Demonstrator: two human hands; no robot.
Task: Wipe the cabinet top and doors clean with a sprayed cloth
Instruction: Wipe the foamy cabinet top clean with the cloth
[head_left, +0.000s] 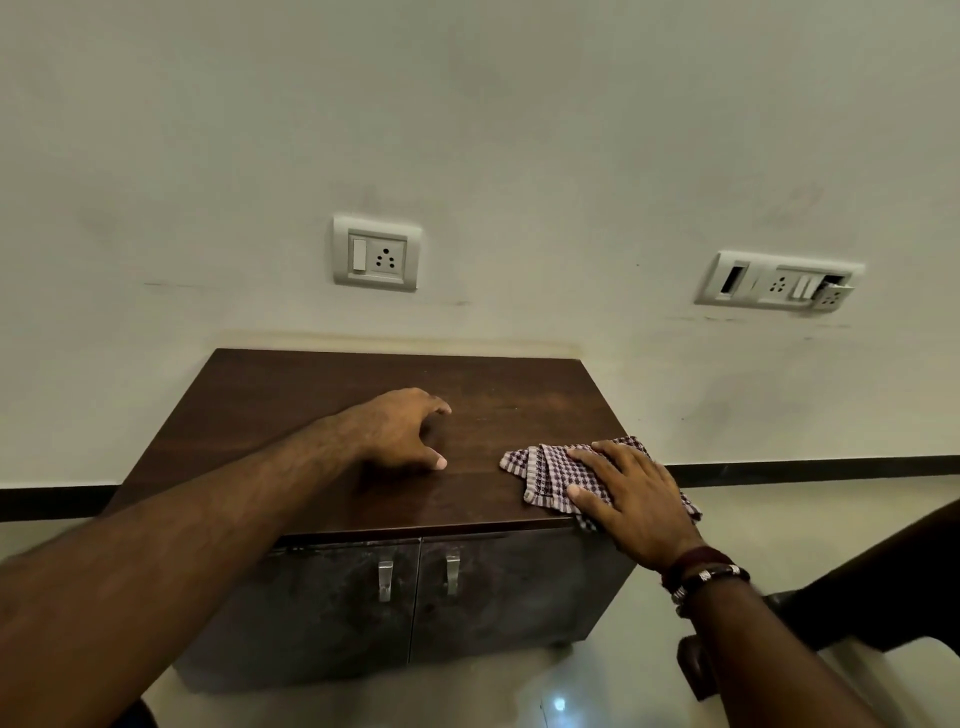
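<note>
The cabinet top (322, 395), a dark wood-grain slab set against the far wall (467, 130), carries both hands. Below its near edge hang the two doors (498, 587), dull and smudged, each with a metal handle (385, 580) near the centre seam.

The checked cloth (545, 467) lies at the top's near right corner, partly overhanging the right edge, its long axis running from far left to near right. The right hand (631, 501) presses flat on it with fingers straight and spread, pointing left and far, so most of the unwiped top lies to the left of those fingers. The left hand (402, 434) rests mid-top, well apart from the cloth, fingers loosely curled and holding nothing; it looks like a brace. The right hand is plainly the one to sweep leftward.

Two switch plates (376, 258) sit on the wall above, over a pale glossy floor (519, 701).
</note>
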